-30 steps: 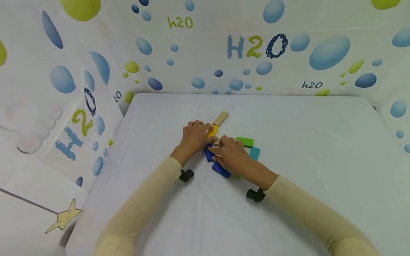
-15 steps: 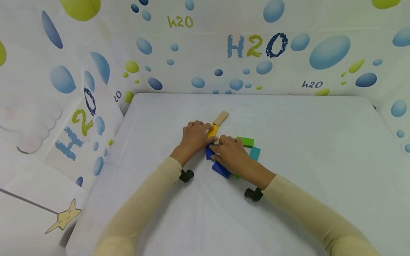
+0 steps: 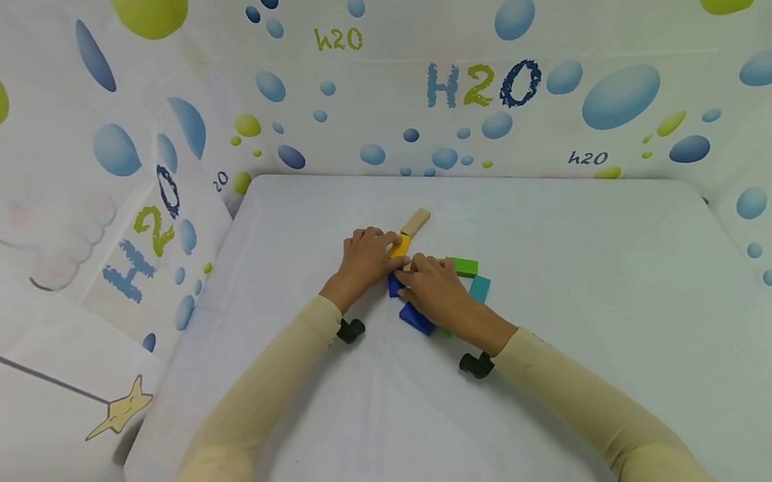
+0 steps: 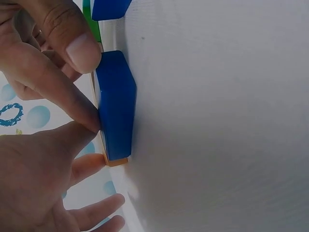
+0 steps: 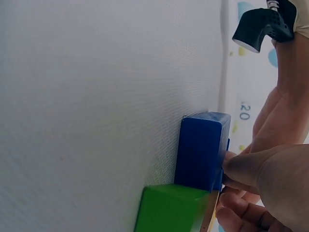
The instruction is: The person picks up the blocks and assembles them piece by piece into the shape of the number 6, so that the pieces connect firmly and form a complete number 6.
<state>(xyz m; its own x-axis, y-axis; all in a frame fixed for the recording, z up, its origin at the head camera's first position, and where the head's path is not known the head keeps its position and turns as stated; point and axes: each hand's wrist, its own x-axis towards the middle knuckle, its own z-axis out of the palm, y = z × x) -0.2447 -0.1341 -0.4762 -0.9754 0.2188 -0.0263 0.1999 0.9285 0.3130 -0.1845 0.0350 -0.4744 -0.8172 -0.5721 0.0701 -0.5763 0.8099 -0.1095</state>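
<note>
My left hand (image 3: pixel 368 260) holds the yellow block (image 3: pixel 398 247) between index finger and thumb. Just below it, my right hand (image 3: pixel 436 290) pinches a dark blue block (image 3: pixel 394 285) with thumb and index finger. In the left wrist view the blue block (image 4: pixel 116 106) lies on the cloth, its far end beside the orange-yellow one (image 4: pixel 117 163); both thumbs are right at its inner edge. A second blue block (image 3: pixel 416 319) lies closer to the person, beside a green block (image 5: pixel 171 210) in the right wrist view. The right hand hides the middle of the arrangement.
A plain wooden block (image 3: pixel 416 222) extends from the yellow one's far end. To the right lie a bright green block (image 3: pixel 464 267) and a teal block (image 3: pixel 480 288). A white cloth covers the table (image 3: pixel 572 293); printed curtains stand behind and at the sides.
The right hand has shifted the blue block slightly away from the person and turned it straighter, up against the yellow block. The left hand has stayed in place.
</note>
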